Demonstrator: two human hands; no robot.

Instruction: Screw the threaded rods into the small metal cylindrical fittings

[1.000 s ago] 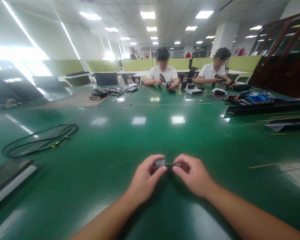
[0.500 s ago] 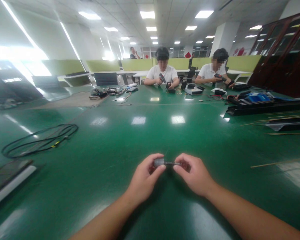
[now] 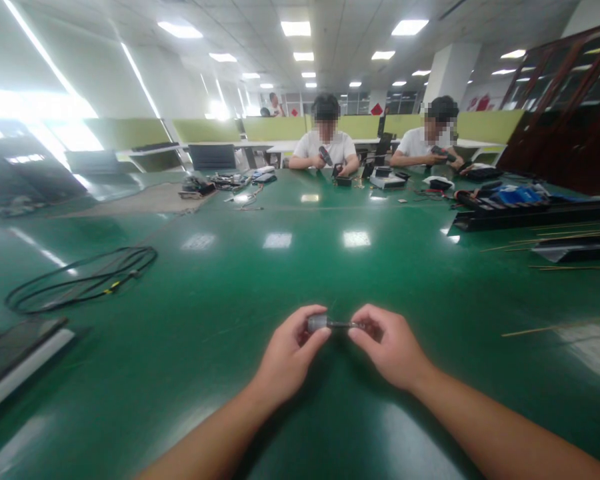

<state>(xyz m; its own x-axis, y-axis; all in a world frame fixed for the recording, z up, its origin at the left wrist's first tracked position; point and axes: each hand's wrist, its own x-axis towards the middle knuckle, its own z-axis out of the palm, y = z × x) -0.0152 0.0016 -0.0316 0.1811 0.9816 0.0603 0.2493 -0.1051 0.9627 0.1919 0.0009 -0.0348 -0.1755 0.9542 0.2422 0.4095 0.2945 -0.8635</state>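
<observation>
Above the green table (image 3: 260,280), a small tool with a grey cylinder (image 3: 317,323) and a thin dark shaft (image 3: 339,325) lies level between my hands. My left hand (image 3: 291,353) grips the grey cylinder between thumb and fingers. The far end of the shaft is pinched by my right hand (image 3: 390,345), whose fingers partly hide it. A short stretch of the shaft shows between the two hands.
Coiled black cable (image 3: 80,283) lies at left, above a flat dark panel (image 3: 20,353). Black metal channels (image 3: 535,217), blue parts (image 3: 520,195) and thin rods (image 3: 560,325) are at right. Two people (image 3: 325,143) sit across the table with drills.
My hands and the tool have barely moved. Across the table, the right person's hands and drill have shifted slightly. A person far behind has moved a little to the right.
</observation>
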